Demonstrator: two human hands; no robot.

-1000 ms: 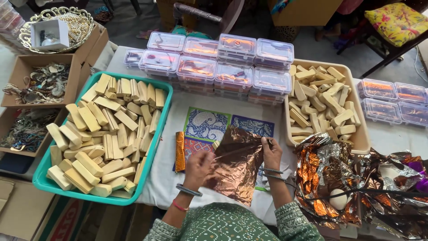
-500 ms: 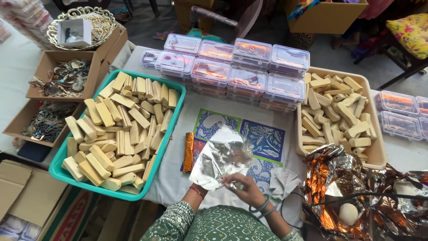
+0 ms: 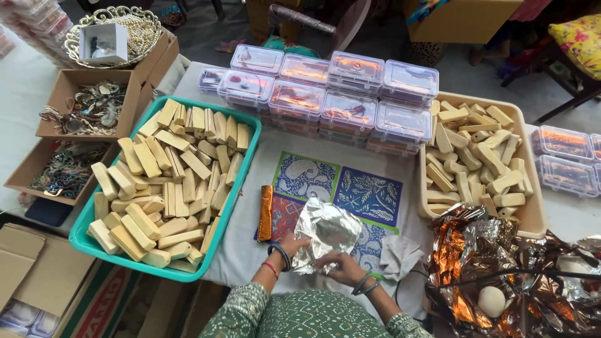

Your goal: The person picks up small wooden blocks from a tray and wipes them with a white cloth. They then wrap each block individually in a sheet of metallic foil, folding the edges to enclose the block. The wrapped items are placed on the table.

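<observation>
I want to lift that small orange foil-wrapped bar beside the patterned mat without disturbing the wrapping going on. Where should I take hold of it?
Grip the orange foil-wrapped bar across its long sides near its far end, coming from the teal tray side. It lies flat and lengthwise on the cloth, narrow enough to pinch, and its near end sits close to the left hand working the silver foil.

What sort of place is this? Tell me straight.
Probably a small handicraft packing table: a green tray heaped with pale wooden blocks, stacked clear lidded boxes, and both hands, left hand, right hand, folding silver foil.
</observation>
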